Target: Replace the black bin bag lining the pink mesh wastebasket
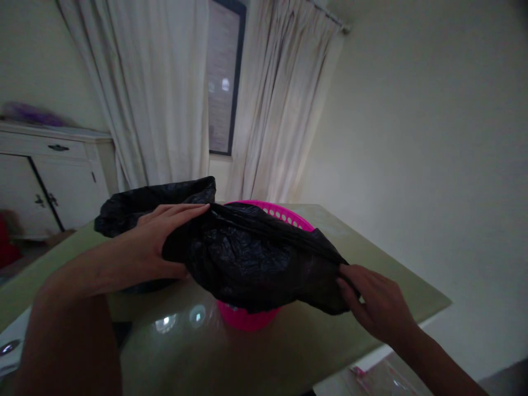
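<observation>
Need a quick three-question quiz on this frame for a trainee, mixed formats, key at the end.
1. Multiple choice. What colour is the perforated basket that the black bag partly hides from the camera?
A) White
B) Pink
C) Blue

2. True or false. The right hand pinches the edge of the black bag between thumb and fingers.

3. Fill the gap. Pale ____ hang on both sides of the window.

Key: 1. B; 2. True; 3. curtains.
</observation>
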`<act>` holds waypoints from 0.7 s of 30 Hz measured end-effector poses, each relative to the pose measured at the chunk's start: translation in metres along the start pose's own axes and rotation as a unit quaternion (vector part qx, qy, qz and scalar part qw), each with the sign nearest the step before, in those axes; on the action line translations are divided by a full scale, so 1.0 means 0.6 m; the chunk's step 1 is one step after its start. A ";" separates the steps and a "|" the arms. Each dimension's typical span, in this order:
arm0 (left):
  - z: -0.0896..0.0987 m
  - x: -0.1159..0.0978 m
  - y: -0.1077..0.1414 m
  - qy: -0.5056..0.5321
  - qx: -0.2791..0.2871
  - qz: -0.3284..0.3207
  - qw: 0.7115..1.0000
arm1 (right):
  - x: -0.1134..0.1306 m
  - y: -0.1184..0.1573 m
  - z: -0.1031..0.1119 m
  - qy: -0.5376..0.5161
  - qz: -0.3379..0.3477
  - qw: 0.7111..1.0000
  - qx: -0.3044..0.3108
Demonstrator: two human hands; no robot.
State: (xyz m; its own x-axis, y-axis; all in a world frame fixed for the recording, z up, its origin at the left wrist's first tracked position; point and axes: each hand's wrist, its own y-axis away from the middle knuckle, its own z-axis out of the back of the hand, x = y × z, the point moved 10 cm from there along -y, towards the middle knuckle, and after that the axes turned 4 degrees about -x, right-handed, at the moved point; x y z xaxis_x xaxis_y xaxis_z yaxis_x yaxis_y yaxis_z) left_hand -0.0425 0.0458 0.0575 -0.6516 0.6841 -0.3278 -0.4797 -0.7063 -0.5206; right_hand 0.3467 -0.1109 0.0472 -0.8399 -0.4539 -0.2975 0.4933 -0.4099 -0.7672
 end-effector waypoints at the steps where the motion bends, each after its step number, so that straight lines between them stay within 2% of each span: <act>1: -0.010 0.003 0.001 0.025 0.020 -0.002 0.999 | -0.018 -0.003 -0.009 -0.013 -0.047 0.999 0.002; 3: -0.026 0.006 0.001 0.090 0.054 -0.003 0.994 | -0.057 -0.004 -0.033 -0.055 -0.156 0.986 0.014; 5: -0.039 0.007 -0.006 0.171 0.071 0.014 0.983 | -0.092 0.000 -0.061 -0.110 -0.262 0.959 0.016; 7: -0.053 0.011 -0.022 0.246 0.061 0.063 0.965 | -0.118 0.002 -0.088 -0.174 -0.339 0.924 -0.001; 9: -0.066 0.016 -0.041 0.279 0.024 0.125 0.952 | -0.142 0.001 -0.111 -0.230 -0.395 0.889 -0.033; 12: -0.083 0.020 -0.069 0.254 -0.039 0.173 0.951 | -0.170 -0.006 -0.150 -0.296 -0.458 0.836 -0.059; 17: -0.102 0.035 -0.088 0.256 -0.092 0.174 0.947 | -0.185 -0.020 -0.233 -0.436 -0.530 0.724 -0.070; 19: -0.109 0.048 -0.084 0.289 -0.096 0.190 0.933 | -0.188 -0.025 -0.259 -0.461 -0.547 0.693 -0.093; 21: -0.123 0.059 -0.075 0.340 -0.073 0.224 0.911 | -0.184 -0.036 -0.282 -0.477 -0.544 0.682 -0.100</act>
State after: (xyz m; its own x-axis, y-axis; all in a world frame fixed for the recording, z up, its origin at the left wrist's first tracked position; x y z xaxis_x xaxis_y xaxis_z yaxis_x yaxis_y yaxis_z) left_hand -0.0007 0.1153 0.0109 -0.2241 0.3239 -0.9192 -0.1399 -0.9441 -0.2985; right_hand 0.3906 0.0818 0.0005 -0.1063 -0.3150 0.9431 -0.4268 -0.8422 -0.3294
